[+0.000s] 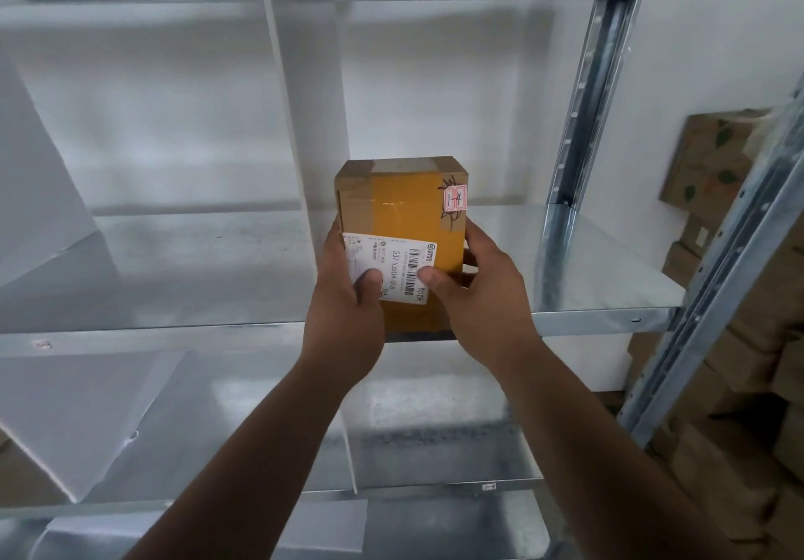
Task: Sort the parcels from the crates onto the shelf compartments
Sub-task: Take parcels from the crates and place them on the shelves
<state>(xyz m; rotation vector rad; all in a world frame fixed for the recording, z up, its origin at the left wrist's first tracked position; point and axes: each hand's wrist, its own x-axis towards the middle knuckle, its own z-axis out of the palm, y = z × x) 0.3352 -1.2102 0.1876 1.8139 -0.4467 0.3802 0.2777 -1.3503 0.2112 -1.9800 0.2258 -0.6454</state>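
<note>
A small brown cardboard parcel wrapped in yellow tape carries a white barcode label and a red-edged tag reading "1-4". Both hands hold it at the front edge of the metal shelf, in the rightmost compartment. My left hand grips its left side with the thumb on the label. My right hand grips the right side, thumb on the label's edge. The parcel's underside is hidden, so I cannot tell whether it rests on the shelf.
A white divider panel stands just left of the parcel; another leans at the far left. A steel upright bounds the compartment on the right. Stacked cardboard cartons sit beyond the rack at right. A lower shelf lies beneath.
</note>
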